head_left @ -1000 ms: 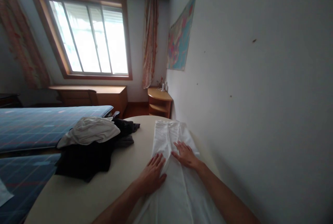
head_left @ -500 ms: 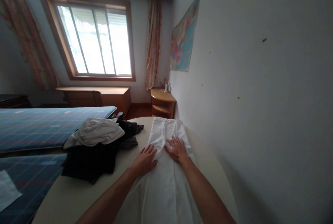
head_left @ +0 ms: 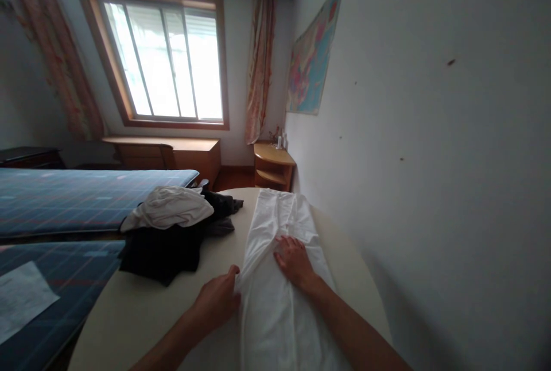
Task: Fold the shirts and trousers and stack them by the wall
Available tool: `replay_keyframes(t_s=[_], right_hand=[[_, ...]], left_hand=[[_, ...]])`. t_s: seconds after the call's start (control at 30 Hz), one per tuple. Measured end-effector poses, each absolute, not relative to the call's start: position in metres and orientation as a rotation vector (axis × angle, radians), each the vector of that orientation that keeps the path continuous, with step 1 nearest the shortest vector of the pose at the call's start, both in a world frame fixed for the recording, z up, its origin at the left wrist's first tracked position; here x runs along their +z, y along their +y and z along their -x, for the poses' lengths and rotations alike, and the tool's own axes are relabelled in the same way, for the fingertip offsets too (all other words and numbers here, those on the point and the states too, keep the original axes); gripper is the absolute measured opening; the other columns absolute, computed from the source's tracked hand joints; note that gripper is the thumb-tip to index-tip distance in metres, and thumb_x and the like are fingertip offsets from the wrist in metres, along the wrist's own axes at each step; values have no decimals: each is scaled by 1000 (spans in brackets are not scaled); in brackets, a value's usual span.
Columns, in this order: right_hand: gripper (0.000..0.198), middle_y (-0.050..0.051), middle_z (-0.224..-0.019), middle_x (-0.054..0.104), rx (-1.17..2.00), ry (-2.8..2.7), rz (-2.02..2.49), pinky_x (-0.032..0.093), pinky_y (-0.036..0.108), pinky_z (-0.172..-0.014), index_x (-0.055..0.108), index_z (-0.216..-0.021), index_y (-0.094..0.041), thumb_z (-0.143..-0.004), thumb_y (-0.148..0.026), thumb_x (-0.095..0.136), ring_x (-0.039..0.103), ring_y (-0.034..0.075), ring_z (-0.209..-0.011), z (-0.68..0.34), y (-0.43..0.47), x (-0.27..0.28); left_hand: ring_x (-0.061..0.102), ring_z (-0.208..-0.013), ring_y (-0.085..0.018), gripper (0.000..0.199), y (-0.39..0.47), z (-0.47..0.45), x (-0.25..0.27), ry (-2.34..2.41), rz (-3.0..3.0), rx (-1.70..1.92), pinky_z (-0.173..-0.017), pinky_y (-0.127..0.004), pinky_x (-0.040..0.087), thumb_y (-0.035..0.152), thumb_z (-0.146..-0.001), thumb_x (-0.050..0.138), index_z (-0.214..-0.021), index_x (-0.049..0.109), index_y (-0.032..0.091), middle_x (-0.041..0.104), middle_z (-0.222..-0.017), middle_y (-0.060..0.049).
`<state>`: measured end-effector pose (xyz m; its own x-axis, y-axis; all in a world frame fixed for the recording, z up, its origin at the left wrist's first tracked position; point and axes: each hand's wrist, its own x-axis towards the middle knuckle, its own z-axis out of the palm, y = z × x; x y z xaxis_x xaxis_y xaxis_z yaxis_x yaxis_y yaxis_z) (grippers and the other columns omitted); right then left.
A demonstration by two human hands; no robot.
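Observation:
A long white garment (head_left: pixel 275 302), which looks like a pair of trousers, lies lengthwise on the round cream table (head_left: pixel 348 256). Its narrower end is at the table's far edge. My left hand (head_left: pixel 219 296) is at the garment's left edge, fingers closed on the cloth, and creases run from there across to the right. On the middle of the garment my right hand (head_left: pixel 295 262) rests palm down, fingers stretched out and close together.
Left on the table is a heap of clothes: a black garment (head_left: pixel 161 253) under a light grey one (head_left: pixel 176 207). Blue plaid mattresses (head_left: pixel 86 201) stand beyond the table's left side, with a white sheet (head_left: pixel 26 296) on one. A wall (head_left: pixel 430 216) borders the right.
My left hand has shifted toward me and off to the garment's left edge, closing on the cloth there. My right hand stays flat on the garment. The view has shifted slightly.

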<state>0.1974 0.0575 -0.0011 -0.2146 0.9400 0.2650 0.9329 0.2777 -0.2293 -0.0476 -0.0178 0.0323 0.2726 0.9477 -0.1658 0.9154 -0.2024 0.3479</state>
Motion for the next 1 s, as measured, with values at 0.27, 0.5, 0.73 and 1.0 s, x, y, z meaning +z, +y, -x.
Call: replay_keyframes(t_s=[0.27,0.5,0.73,1.0], right_hand=[[59,8,-128,63,58,-2265,1588,29,37,-109,42,-148,-28,-90,-25,54,54,23,-119,-192,40,10],[27,4,-107,72,143,-2277,1604,33,34,-103,75,-102,-26,-90,-18,52,58,21,-109,-201,40,18],[33,7,-121,66,111,-2209,1605,36,32,-102,70,-112,-23,-88,-12,51,55,21,-116,-199,16,17],[30,3,-109,69,349,-2599,975,37,36,-102,68,-104,-27,-82,-49,68,59,22,-108,-150,-84,30]], left_hand=[[64,-107,-26,69,-59,38,73,1435,-2087,319,-96,-35,46,30,-78,62,-144,40,27,69,-116,-7],[68,-63,-13,49,-69,31,77,832,-1653,-56,-57,-24,51,49,-89,53,-133,52,28,70,-119,-6],[70,-91,-18,31,-40,39,29,1192,-2033,503,-84,-31,54,22,-91,45,-117,62,24,71,-111,-6],[59,-119,-19,34,-1,55,-10,1104,-2359,806,-108,-36,42,14,-93,43,-111,70,23,67,-126,-6]])
